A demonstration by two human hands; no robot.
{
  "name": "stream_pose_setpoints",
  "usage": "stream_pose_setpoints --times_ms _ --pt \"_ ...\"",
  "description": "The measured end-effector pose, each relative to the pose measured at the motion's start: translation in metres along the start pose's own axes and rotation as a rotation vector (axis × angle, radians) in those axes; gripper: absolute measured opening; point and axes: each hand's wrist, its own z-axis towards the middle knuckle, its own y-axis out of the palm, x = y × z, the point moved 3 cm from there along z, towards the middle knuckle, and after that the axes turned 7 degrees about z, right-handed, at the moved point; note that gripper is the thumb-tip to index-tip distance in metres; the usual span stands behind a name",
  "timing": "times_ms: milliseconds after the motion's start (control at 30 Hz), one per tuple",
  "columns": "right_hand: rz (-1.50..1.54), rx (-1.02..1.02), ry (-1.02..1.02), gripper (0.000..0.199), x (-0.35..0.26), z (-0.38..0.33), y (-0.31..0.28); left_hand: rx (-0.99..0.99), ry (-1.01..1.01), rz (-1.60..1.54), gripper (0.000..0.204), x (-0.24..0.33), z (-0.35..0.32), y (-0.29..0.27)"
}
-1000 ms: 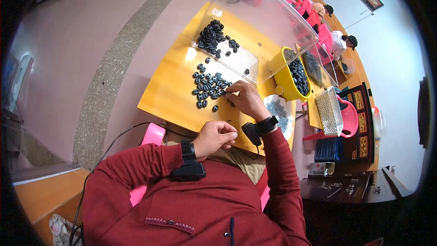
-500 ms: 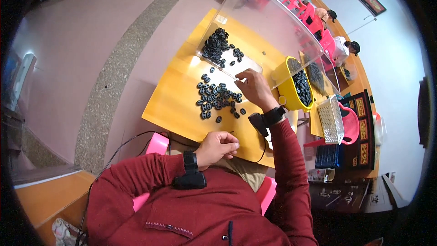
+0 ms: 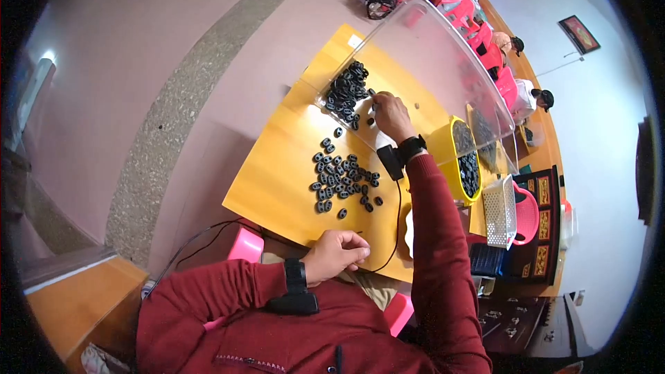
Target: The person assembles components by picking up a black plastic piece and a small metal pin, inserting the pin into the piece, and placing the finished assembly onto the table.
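Yellow table (image 3: 277,187) | black rings (image 3: 341,180) between hands | right hand (image 3: 391,116) pinching rings in tray (image 3: 415,62) | left hand (image 3: 337,255) curled, grip unclear

A single view, from a fisheye camera worn on the person's head, looks steeply down and a little forward over the yellow bench (image 3: 277,187). The bench sits near the middle of the picture, fairly close, its straight edges bowing toward the rim. Below the bench, at the lower edge, the person's own chest and red sleeves fill the nearest part. Left of the bench lies the pink floor (image 3: 138,83). Beyond its far end, much smaller, are pink chairs (image 3: 488,52) and other seated people. Right of the bench the white wall (image 3: 609,131) curves away.
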Motion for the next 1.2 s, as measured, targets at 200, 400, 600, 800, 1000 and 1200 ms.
stream_pose_setpoints --times_ms 200,400,600,800,1000,1200 --pt "-0.049 -0.053 0.053 0.029 -0.014 -0.001 -0.002 0.008 -0.014 -0.028 0.014 0.001 0.003 -0.001" --pt "0.052 0.015 -0.098 0.031 -0.017 0.022 0.010 0.009 -0.057 -0.032 0.015 0.007 0.002 0.000" --pt "0.006 -0.096 -0.083 0.031 -0.015 0.019 0.010 0.008 -0.077 -0.047 0.016 0.010 0.001 -0.002" --pt "0.020 -0.010 -0.088 0.034 -0.011 0.023 0.009 -0.005 -0.073 -0.057 0.015 0.006 0.004 0.000" --pt "0.032 -0.072 -0.058 0.039 -0.013 0.028 0.013 -0.007 -0.089 -0.057 0.014 0.010 0.004 -0.001" --pt "0.072 -0.075 0.024 0.033 -0.010 0.026 0.010 -0.004 -0.089 -0.066 0.013 0.008 0.005 0.001"
